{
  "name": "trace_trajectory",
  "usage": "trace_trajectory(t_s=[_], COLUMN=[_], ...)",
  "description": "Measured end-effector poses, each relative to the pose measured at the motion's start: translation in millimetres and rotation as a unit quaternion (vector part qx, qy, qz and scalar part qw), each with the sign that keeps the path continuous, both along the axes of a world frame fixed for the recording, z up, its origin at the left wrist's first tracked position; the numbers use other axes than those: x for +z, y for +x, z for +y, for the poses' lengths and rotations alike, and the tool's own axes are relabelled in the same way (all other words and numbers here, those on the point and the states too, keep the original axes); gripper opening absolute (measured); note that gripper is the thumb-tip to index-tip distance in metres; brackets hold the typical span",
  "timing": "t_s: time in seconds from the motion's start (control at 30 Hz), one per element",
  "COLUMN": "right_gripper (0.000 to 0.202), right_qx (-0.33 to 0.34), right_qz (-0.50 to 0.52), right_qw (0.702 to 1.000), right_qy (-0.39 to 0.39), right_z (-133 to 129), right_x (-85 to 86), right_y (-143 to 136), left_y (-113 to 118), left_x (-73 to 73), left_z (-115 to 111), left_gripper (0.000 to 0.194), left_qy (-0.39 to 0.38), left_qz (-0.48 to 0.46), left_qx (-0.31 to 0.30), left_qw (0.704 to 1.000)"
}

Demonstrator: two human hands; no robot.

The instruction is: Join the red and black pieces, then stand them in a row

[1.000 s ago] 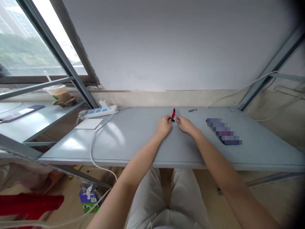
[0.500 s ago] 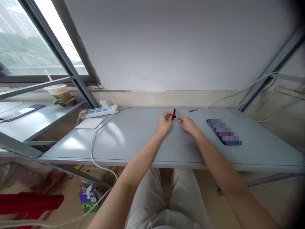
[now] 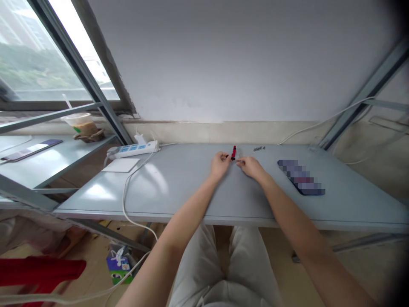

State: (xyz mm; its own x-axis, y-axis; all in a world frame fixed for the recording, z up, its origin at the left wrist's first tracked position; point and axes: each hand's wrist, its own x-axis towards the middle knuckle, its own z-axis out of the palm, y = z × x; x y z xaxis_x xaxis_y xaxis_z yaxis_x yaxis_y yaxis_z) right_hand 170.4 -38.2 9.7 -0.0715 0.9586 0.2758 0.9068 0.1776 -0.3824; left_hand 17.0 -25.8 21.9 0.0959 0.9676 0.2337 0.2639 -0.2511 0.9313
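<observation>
Near the back of the grey table [image 3: 191, 187], a small red object with black parts [image 3: 234, 152] stands between my two hands. My left hand [image 3: 221, 163] has its fingers closed at a small black part on the object's left side. Close by on the right, my right hand [image 3: 251, 165] pinches something small and thin at the object's lower end. A small clear item [image 3: 239, 152] lies just behind the right fingertips. Several small dark pieces [image 3: 259, 149] lie in a row further right.
A phone [image 3: 300, 177] lies on the right. On the left are a white power strip [image 3: 136, 148], a white flat square [image 3: 120, 165] and a white cable [image 3: 124, 196] running over the front edge. A drink cup [image 3: 83, 124] stands on the side shelf.
The black part at the red object has moved down to its lower end. My right fingers have shifted slightly left and down.
</observation>
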Motion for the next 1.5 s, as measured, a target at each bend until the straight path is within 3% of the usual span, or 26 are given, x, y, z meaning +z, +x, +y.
trace_trajectory(t_s=[0.2,0.37,0.77,1.07,1.33,1.5], right_gripper=[0.026,0.033,0.025,0.024,0.027,0.03], right_qx=[0.04,0.034,0.093,0.112,0.114,0.11], right_qz=[0.027,0.069,0.101,0.141,0.187,0.188], right_qw=[0.999,0.996,0.986,0.981,0.975,0.976], right_qy=[0.024,0.047,0.091,0.071,0.023,0.018], right_z=[-3.2,-1.8,2.9,-1.9,-6.3,-4.5], right_x=[6.0,5.2,-2.9,1.6,0.7,-4.4], right_y=[-5.6,-9.8,-10.3,-19.9,-30.3,-31.6], left_y=[1.8,3.6,-4.0,-11.4,-27.5,-60.3], left_x=[-5.8,-8.9,2.2,7.0,16.4,19.7], left_z=[1.3,2.1,-2.1,5.7,15.6,39.2], left_gripper=[0.013,0.013,0.013,0.015,0.02,0.018], left_qy=[-0.01,-0.002,-0.013,-0.067,-0.026,0.044], left_qz=[0.014,0.017,-0.022,-0.083,0.045,0.2], left_qx=[-0.039,-0.037,-0.044,-0.095,-0.141,-0.042], left_qw=[0.999,0.999,0.999,0.99,0.989,0.978])
